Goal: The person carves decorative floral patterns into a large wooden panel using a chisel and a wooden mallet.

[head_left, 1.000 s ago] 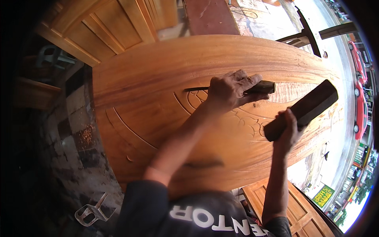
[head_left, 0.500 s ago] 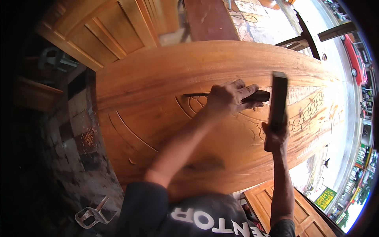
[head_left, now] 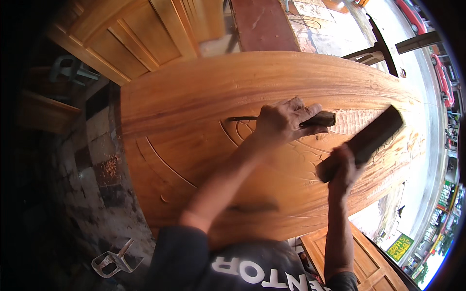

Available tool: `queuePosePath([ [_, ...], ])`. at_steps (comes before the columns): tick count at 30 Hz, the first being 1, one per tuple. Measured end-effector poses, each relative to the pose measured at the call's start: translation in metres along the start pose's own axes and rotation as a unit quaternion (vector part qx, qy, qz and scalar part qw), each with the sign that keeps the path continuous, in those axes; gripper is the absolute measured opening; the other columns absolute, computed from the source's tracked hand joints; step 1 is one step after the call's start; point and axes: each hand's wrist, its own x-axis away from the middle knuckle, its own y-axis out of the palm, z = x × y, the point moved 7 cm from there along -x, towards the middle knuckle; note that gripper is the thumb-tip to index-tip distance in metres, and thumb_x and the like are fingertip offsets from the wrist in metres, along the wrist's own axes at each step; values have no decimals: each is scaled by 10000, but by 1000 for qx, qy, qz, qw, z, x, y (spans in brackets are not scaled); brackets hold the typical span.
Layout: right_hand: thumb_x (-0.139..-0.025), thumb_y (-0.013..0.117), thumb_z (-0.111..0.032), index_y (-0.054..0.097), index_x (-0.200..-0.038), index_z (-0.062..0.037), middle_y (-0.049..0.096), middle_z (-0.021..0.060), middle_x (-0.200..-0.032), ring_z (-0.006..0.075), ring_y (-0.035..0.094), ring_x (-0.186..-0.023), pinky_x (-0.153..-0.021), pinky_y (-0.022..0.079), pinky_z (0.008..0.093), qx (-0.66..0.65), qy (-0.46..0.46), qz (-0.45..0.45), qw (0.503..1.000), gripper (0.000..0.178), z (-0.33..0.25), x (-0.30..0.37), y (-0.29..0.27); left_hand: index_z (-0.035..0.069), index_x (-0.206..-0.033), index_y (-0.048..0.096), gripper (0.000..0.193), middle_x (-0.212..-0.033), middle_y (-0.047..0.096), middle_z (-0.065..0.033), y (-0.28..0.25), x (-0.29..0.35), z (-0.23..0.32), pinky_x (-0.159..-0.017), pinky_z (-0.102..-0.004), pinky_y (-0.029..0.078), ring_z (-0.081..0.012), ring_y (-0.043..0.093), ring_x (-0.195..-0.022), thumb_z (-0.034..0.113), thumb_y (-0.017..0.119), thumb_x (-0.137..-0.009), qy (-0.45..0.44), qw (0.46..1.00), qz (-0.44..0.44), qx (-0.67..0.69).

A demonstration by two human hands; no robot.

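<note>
A large brown wooden panel (head_left: pixel 194 104) lies flat before me, with curved grooves and floral patterns carved into it. My left hand (head_left: pixel 286 121) is closed around a carving chisel (head_left: pixel 324 119). Its thin dark blade points left and rests at or just above the carved lines; its thick handle end sticks out to the right. In my right hand (head_left: pixel 344 169) I grip a dark wooden mallet (head_left: pixel 377 133), slightly blurred. The mallet is tilted, its broad end toward the far right, apart from the chisel's handle.
Panelled wooden doors stand at the far left (head_left: pixel 131 41) and near right (head_left: pixel 371 264). Plastic seats (head_left: pixel 116 262) are on the tiled floor at left, beside wood shavings (head_left: pixel 110 167). Past the panel's right end are a dark wooden frame (head_left: pixel 381 48) and a street with red cars (head_left: pixel 441 77).
The mallet has swung from near upright beside the chisel's handle to a tilt toward the right, away from it. My left hand and the chisel have stayed nearly in place.
</note>
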Motion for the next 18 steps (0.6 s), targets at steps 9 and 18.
queuePosePath([
  [9,-902,805,-127,659,-1123,0,723,101,-890,191,709,-783,-739,585,321,-34,51,6,998,294,-11,-8,1,224,-1221,809,496,-885,722,-36,4,5,-11,-570,-362,593,-227,731,-724,491,897,-812,-25,1000,-1,-11],
  [18,-901,829,-151,571,-1313,3,714,139,-1019,205,716,-784,-742,596,348,-26,83,37,996,510,-9,-15,8,228,-1215,811,497,-921,736,-35,7,8,-21,-581,-365,597,-232,740,-763,538,873,-831,-29,999,21,-35],
])
